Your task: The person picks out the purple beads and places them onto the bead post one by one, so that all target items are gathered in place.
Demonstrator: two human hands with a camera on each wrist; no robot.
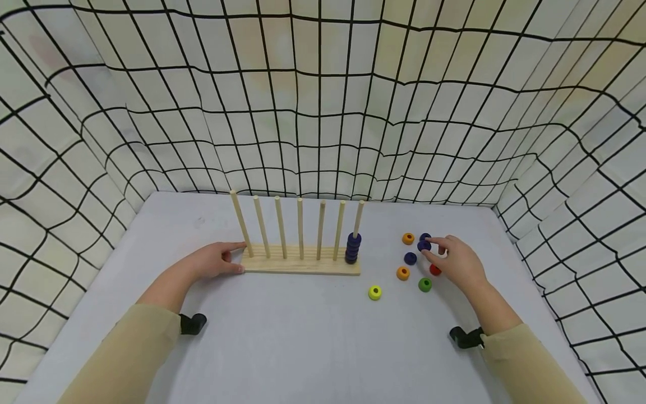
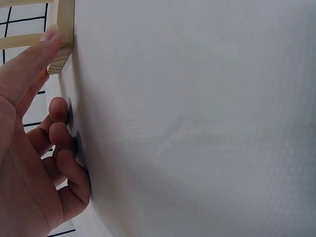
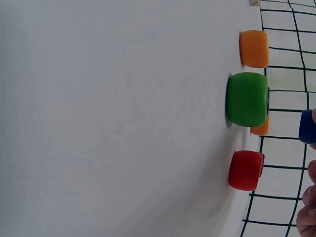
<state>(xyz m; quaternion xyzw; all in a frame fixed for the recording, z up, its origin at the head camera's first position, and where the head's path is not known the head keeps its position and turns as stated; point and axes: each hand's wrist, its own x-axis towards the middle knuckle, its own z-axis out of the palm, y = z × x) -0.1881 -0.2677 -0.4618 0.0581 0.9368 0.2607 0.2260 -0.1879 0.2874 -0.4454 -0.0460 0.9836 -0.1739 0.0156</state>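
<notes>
A wooden peg board [image 1: 303, 266] with a row of upright pegs stands in the head view, and several dark blue beads [image 1: 353, 248] are stacked on its rightmost peg. My left hand [image 1: 214, 261] grips the board's left end between thumb and index finger; the other fingers curl beside it near the table. To the right, my right hand [image 1: 458, 262] pinches a blue bead [image 1: 424, 246] between thumb and fingertips. In the right wrist view this blue bead [image 3: 307, 127] is raised off the table, partly cut by the frame edge.
Loose beads lie around the right hand: orange [image 1: 402, 273], another orange [image 1: 407, 238], blue [image 1: 410, 258], red [image 1: 435, 270], green [image 1: 425, 284] and yellow [image 1: 374, 292]. Another blue bead lies behind the pinched one. Black netting [image 1: 318, 118] surrounds the white table [image 1: 303, 342].
</notes>
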